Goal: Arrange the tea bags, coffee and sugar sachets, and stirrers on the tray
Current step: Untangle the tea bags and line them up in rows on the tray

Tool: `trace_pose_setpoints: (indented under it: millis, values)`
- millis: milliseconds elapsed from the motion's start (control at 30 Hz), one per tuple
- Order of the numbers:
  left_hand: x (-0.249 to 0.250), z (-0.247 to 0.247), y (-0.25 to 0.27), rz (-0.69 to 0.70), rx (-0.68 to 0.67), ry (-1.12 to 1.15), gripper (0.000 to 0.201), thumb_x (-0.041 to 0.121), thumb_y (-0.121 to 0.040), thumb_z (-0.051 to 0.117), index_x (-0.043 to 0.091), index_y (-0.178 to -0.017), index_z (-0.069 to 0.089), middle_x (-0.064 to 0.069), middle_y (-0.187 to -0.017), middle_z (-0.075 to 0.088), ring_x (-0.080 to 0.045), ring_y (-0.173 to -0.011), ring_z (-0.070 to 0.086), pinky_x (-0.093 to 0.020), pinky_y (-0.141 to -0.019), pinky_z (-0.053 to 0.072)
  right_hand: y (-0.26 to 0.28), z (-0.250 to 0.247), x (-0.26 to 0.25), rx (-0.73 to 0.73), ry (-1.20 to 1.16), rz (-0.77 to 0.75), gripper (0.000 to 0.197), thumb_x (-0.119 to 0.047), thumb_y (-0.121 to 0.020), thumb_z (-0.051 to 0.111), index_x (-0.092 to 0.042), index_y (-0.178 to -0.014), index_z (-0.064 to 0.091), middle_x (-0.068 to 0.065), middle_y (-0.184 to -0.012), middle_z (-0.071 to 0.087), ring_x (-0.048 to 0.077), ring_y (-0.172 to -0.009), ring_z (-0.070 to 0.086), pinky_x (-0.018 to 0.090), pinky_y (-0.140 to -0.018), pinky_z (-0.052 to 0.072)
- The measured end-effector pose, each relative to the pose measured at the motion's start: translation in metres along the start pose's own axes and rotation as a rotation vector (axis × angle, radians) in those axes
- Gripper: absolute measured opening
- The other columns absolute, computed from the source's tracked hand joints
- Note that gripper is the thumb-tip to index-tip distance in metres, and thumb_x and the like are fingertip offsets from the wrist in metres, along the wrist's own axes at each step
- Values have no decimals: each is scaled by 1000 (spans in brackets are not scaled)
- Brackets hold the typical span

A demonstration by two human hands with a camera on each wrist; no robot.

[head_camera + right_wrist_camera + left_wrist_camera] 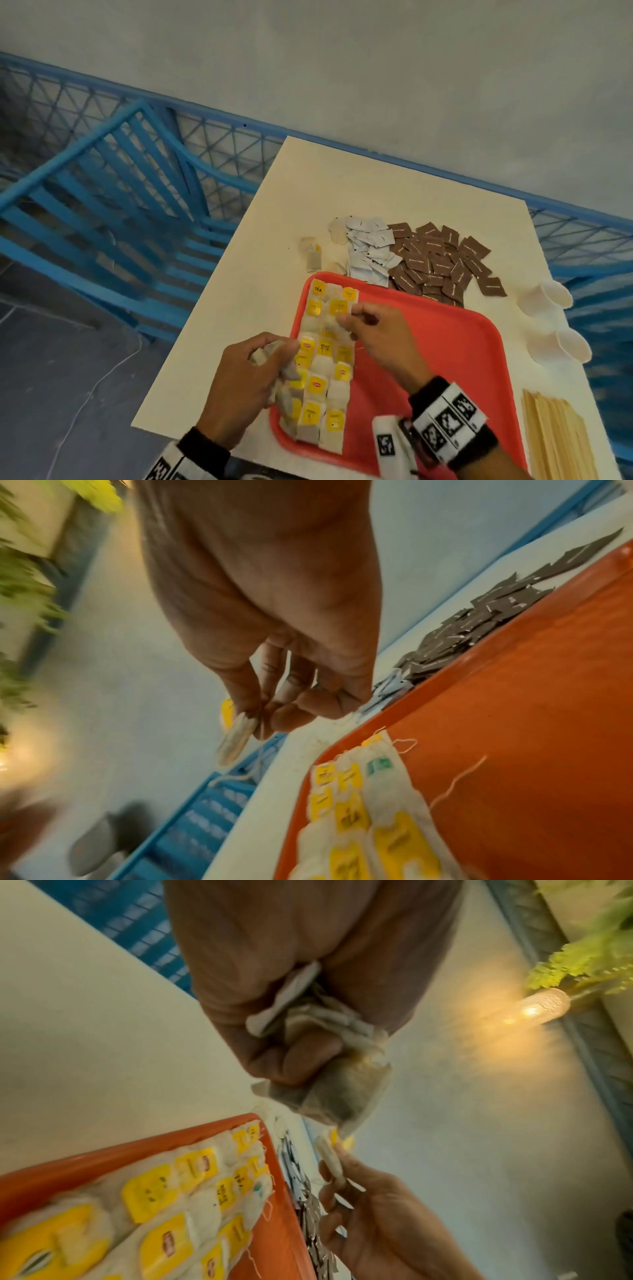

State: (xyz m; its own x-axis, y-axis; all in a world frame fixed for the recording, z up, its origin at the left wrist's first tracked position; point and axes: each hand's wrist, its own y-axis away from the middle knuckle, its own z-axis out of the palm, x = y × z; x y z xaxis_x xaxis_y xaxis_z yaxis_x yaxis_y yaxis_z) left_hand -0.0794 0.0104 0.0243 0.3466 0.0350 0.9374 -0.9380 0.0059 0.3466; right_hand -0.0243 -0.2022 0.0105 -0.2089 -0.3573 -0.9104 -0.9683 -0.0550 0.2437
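Tea bag rows [325, 370] fill red tray [445, 359] left; left hand [250, 380] clutches a bunch, right hand [373, 329] pinches one; sachets, stirrers [555, 435] untouched

— What do we have on the cream table [394, 185]?

— We note a red tray [445, 342], white sachets [370, 253] beside brown sachets [442, 263], loose tea bags [312, 255], two paper cups [555, 318] lying over, wooden stirrers [555, 438] at the right edge.
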Motion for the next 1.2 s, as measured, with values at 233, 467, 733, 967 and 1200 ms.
trace_pose_setpoints:
  millis: [233,467,733,967,1200]
  values:
    - [-21,-18,-5,-73,-22,-98,18,26,-91,68,19,-76,75,-12,-71,73,-18,-47,61,-22,-42,41,-112,18,18,63,150,269,31,-8,-85,74,-10,-59,58,3,-59,54,13,-55,52,20,-51,46]
    - [-24,-26,-7,-56,-14,-193,19,24,-94,64,18,-80,74,-3,-74,75,-11,-52,66,-16,-48,44,-138,38,32,68,360,350,25,-22,-78,81,1,-75,71,11,-74,71,23,-70,67,37,-75,59]
    - [-19,-29,-10,-69,-9,-100,21,31,-91,64,15,-82,73,-8,-74,74,-21,-53,65,-22,-47,48,-129,39,24,147,523,126,6,-17,-81,69,-14,-82,64,-3,-81,63,18,-77,60,31,-66,50]
    - [13,-24,-11,-147,-26,288,32,38,-85,63,6,-87,69,-17,-72,67,-27,-56,53,-30,-57,40,-105,34,1,36,584,-95,16,-18,-94,56,-13,-91,70,2,-93,65,16,-85,59,26,-74,46]
    - [42,12,-8,-204,-180,720,23,32,-86,60,9,-82,60,-8,-65,60,-12,-43,52,-21,-40,41,44,-10,-83,-237,-7,-209,14,-35,-88,74,-25,-96,72,-4,-90,72,12,-75,67,28,-64,52]
